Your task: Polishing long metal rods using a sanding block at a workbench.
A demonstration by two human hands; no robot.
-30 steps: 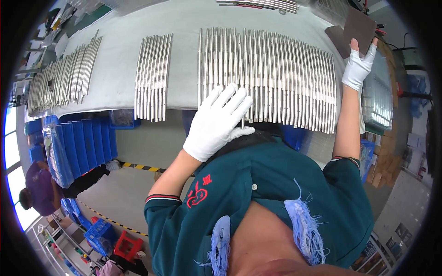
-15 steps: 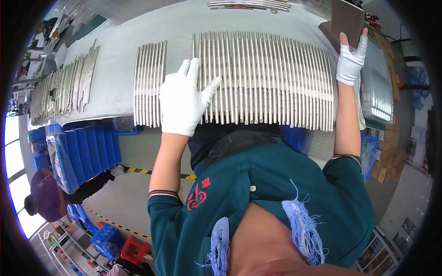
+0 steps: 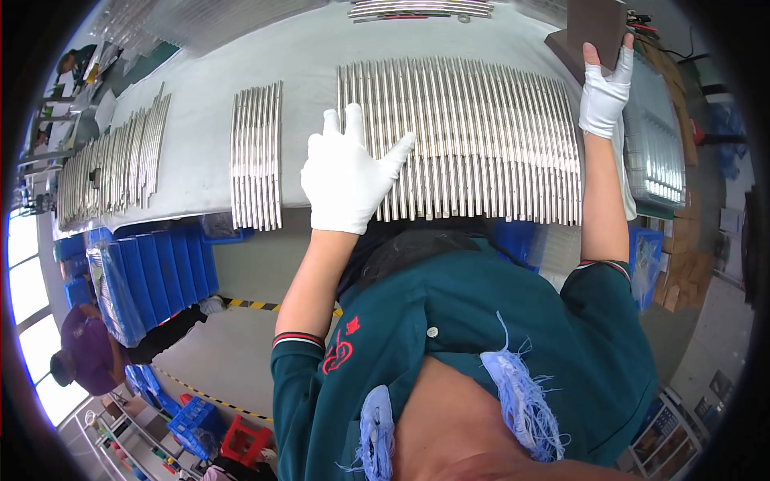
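Observation:
My left hand (image 3: 345,172), in a white glove, rests with fingers spread over the left end of a wide row of slim silver metal rods (image 3: 481,144). The rods lie side by side, pointing away from me. To the left, across a gap, lies a smaller group of similar rods (image 3: 257,156). At the far right my right hand (image 3: 605,96) grips the near end of a dark brown block (image 3: 597,28). Its glove leaves two fingertips bare, one on the block's face and one along its right side.
More rods of uneven length (image 3: 120,160) lie at the table's left end. Other thin rods (image 3: 421,8) lie at the far edge. Clear plastic trays (image 3: 654,152) stand at right. Blue bins (image 3: 156,272) sit below the table, with a person in purple (image 3: 84,349) beyond them.
My left hand has slid right along the rods. The single rod that stuck out at the wide row's left end now lines up with the others. My right hand keeps hold of the block.

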